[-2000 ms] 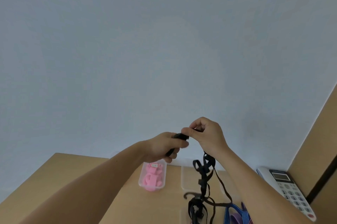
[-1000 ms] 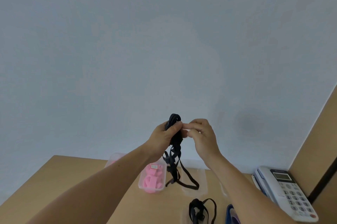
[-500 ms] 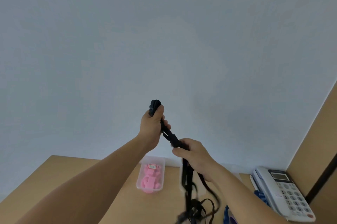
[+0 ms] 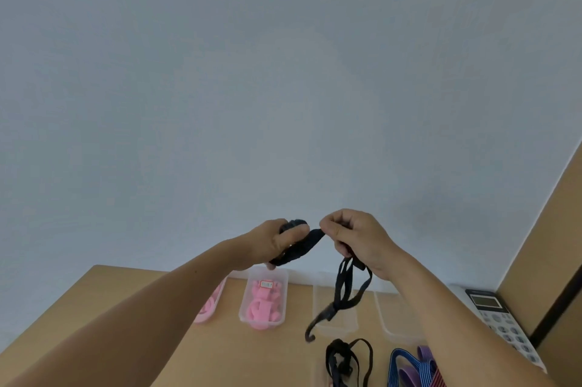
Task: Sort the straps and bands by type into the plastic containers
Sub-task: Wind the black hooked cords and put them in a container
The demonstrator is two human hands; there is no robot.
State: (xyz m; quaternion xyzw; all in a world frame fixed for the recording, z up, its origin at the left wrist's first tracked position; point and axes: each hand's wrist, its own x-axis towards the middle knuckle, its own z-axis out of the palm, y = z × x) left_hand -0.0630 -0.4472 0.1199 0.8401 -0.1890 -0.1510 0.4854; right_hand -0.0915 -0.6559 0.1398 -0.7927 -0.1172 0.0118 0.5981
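Roughly midway, by the look of it: pink bands [image 4: 263, 303] sorted into two tubs [image 4: 242, 312] at left, two clear tubs [image 4: 352, 322] seemingly bare, more black straps [image 4: 346, 356] and striped bands [image 4: 409, 367] waiting at the near desk [image 4: 126, 308] edge. Gripping a strap [image 4: 304, 248] in mid-air above the tubs: left hand [image 4: 277, 245] curled round the bundled end, right hand [image 4: 356, 238] pinching the next stretch, tail dangling over a clear tub. Against half a second back, now level and close together, no longer stretched apart with left high, right low.
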